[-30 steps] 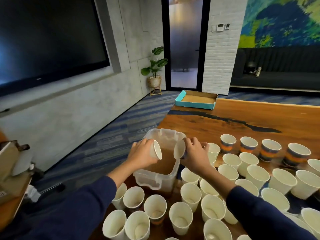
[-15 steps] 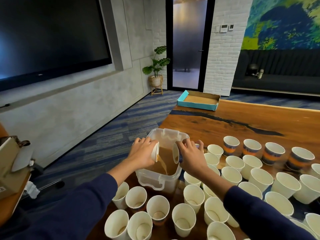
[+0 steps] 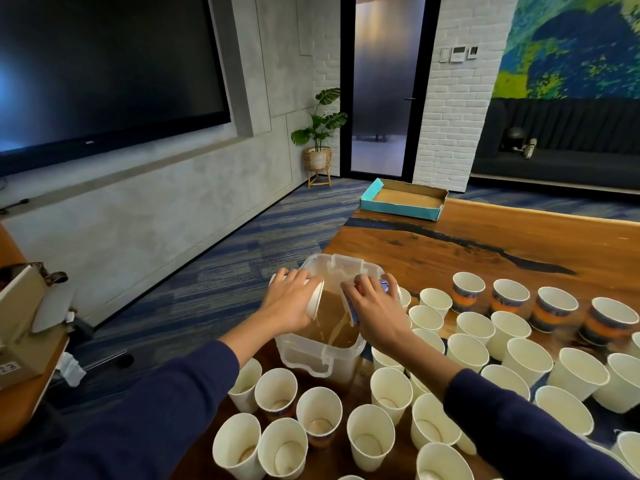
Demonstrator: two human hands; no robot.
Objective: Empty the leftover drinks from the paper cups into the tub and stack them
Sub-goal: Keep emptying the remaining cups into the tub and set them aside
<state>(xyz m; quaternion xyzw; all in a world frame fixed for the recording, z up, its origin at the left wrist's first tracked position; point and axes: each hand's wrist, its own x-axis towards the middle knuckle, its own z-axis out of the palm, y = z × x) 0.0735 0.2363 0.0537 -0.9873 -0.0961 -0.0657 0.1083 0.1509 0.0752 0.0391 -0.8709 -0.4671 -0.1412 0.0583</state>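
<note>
The clear plastic tub [image 3: 320, 351] sits at the near left corner of the wooden table [image 3: 485, 251], part-filled with brown liquid. Above it, the left hand [image 3: 289, 304] wraps its fingers round a tipped white cup [image 3: 316, 301], and the right hand [image 3: 375, 311] grips a blue-patterned cup [image 3: 350, 308], from which a thin brown stream falls into the tub.

Paper cups are likely light and easily crushed, so a gentle hold round the mid-wall suits them; wet rims may be slippery. The tub, now holding liquid, would probably slosh if moved.

Dozens of upright cups [image 3: 391, 393] crowd just beside the tub, near and right of it, easy for a sleeve to knock over. A teal cardboard tray [image 3: 403, 211] lies well beyond the tub.
</note>
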